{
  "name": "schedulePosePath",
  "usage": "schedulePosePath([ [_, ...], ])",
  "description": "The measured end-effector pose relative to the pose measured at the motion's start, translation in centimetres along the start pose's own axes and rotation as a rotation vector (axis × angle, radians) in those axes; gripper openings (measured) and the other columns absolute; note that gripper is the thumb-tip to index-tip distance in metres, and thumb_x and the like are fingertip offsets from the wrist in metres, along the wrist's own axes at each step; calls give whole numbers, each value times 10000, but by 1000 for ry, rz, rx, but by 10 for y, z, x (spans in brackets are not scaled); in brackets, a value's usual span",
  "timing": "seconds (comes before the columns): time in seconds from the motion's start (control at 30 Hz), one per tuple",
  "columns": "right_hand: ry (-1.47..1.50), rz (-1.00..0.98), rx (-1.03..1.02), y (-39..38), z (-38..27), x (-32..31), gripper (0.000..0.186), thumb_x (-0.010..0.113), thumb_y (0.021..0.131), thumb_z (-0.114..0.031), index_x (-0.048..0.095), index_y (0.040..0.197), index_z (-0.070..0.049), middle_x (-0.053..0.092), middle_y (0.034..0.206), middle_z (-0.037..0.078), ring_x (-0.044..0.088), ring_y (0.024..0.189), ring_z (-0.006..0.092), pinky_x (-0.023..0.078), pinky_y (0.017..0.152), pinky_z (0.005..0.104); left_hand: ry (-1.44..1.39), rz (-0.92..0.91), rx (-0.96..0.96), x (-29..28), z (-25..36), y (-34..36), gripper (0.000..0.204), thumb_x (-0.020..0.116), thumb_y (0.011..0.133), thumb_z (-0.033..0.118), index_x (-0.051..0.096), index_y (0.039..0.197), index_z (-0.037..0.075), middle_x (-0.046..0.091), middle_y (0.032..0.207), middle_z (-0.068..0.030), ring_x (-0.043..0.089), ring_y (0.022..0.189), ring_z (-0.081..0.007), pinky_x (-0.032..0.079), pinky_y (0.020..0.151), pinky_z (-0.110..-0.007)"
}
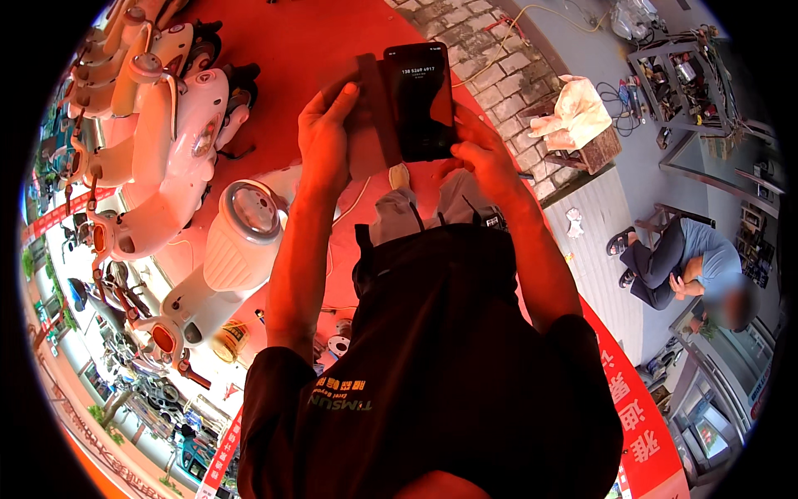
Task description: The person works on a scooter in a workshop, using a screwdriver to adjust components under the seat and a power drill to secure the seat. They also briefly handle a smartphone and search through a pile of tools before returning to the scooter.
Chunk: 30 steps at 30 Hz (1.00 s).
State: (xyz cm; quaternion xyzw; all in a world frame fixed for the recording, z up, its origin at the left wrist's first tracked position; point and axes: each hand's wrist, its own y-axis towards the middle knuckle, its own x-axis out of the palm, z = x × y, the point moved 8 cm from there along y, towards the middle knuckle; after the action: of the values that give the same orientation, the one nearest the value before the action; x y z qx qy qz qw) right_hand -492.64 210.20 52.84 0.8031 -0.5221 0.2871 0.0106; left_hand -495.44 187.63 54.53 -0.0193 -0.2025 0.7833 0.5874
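A black smartphone [420,108] with its dark screen lit by a line of white digits is held out in front of me. Its dark flip case has a cover [371,125] folded open to the left. My left hand [327,133] grips that cover, with the thumb lying over its outer edge. Around the phone's right side and lower corner, my right hand [480,154] is closed, the thumb near the bottom of the screen. Some of the fingers of both hands are hidden behind the phone and case.
Pale motor scooters [187,133] stand in a row on the red floor covering [291,33] at left, one [237,229] close beside my left forearm. To the right are a wooden stool [594,150] with a pale cloth [579,108], a tool rack [686,79] and a seated person [698,258].
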Motion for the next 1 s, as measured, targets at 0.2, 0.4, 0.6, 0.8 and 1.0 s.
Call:
schedulePosePath([
  [0.2, 89, 119, -63, 80, -40, -54, 750, 464, 901, 65, 354, 1632, -59, 639, 1386, 122, 676, 1152, 222, 625, 797, 377, -22, -108, -68, 69, 28, 115, 323, 672, 1040, 164, 696, 1306, -18, 736, 1173, -82, 688, 916, -141, 582, 831, -297],
  [0.4, 55, 186, -93, 174, -94, -135, 724, 516, 926, 70, 350, 1626, -12, 624, 1422, 131, 650, 1204, 213, 586, 932, 382, 77, -132, -70, 151, 44, 230, 317, 660, 1043, 142, 687, 1311, -24, 740, 1182, -90, 705, 976, -161, 586, 854, -299],
  [0.6, 131, 197, -197, 243, -154, -222, 640, 578, 985, 50, 406, 1594, -46, 655, 1264, 69, 627, 1128, 145, 530, 973, 324, 191, -148, -120, 255, 60, 330, 297, 647, 1051, 144, 696, 1287, -28, 750, 1143, -93, 712, 942, -157, 592, 837, -296],
  [0.8, 124, 368, -147, 275, -226, -282, 457, 488, 1084, -141, 513, 1518, 1, 647, 1328, 63, 605, 1198, 143, 473, 1071, 324, 43, -343, -153, 323, 75, 391, 231, 644, 1057, 167, 692, 1203, -5, 735, 1128, -77, 705, 984, -170, 569, 903, -325],
  [1.0, 242, 402, -296, 314, -265, -317, 409, 500, 1073, -108, 596, 1441, 40, 685, 1304, 48, 623, 1205, 130, 478, 1075, 296, -85, -502, -320, 382, 57, 459, 373, 587, 1088, 234, 602, 1359, -21, 703, 1272, -103, 671, 1156, -216, 509, 1052, -367],
])
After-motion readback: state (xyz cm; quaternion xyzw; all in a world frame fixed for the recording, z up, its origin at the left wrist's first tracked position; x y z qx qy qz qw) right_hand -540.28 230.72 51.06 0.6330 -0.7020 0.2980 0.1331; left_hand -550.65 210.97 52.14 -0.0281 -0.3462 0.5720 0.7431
